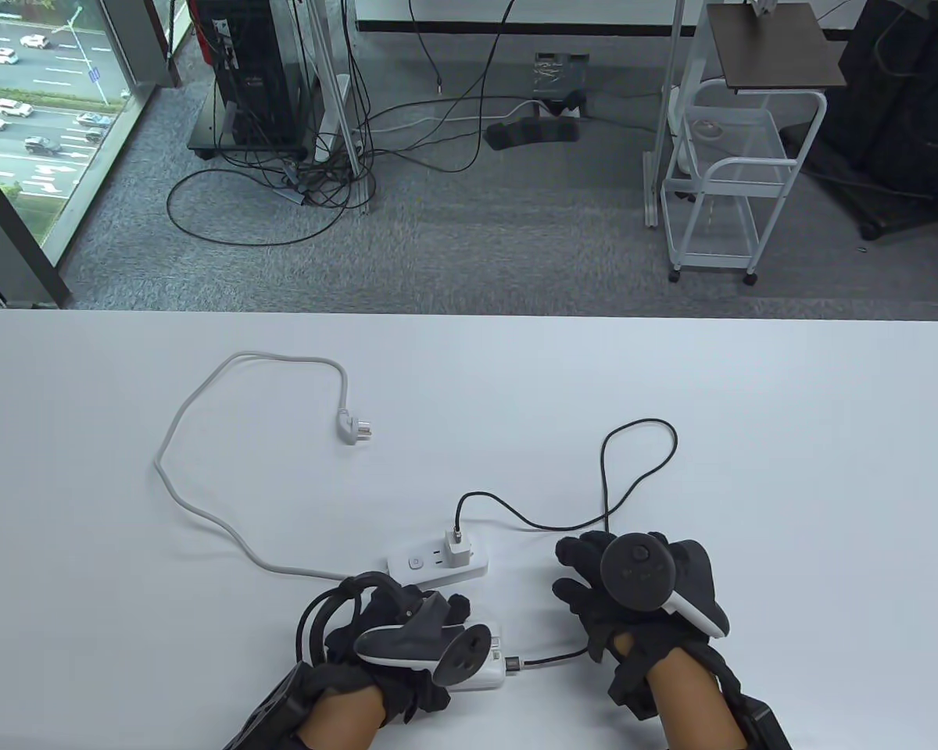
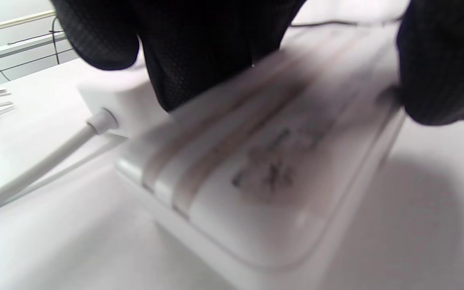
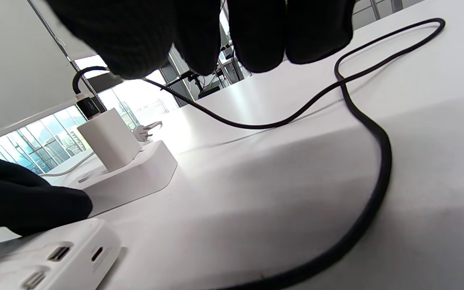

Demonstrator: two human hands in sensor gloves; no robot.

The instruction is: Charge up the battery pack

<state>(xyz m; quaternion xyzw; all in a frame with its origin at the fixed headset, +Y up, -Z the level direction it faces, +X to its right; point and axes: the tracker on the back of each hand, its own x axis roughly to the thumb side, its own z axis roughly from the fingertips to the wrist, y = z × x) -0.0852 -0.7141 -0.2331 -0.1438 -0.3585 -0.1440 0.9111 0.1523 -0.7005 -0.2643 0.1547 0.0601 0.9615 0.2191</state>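
Observation:
My left hand grips the white battery pack at the table's near edge; it shows blurred in the left wrist view. The pack's end ports are bare. A black cable runs from the white charger, plugged into the white power strip, loops right and passes under my right hand. Its free connector lies on the table right beside the pack's end. My right hand hovers with fingers curled down, and nothing shows in them.
The strip's grey cord curves left across the table, and its wall plug lies loose on it. Beyond the far edge are the floor, a white cart and tangled cables.

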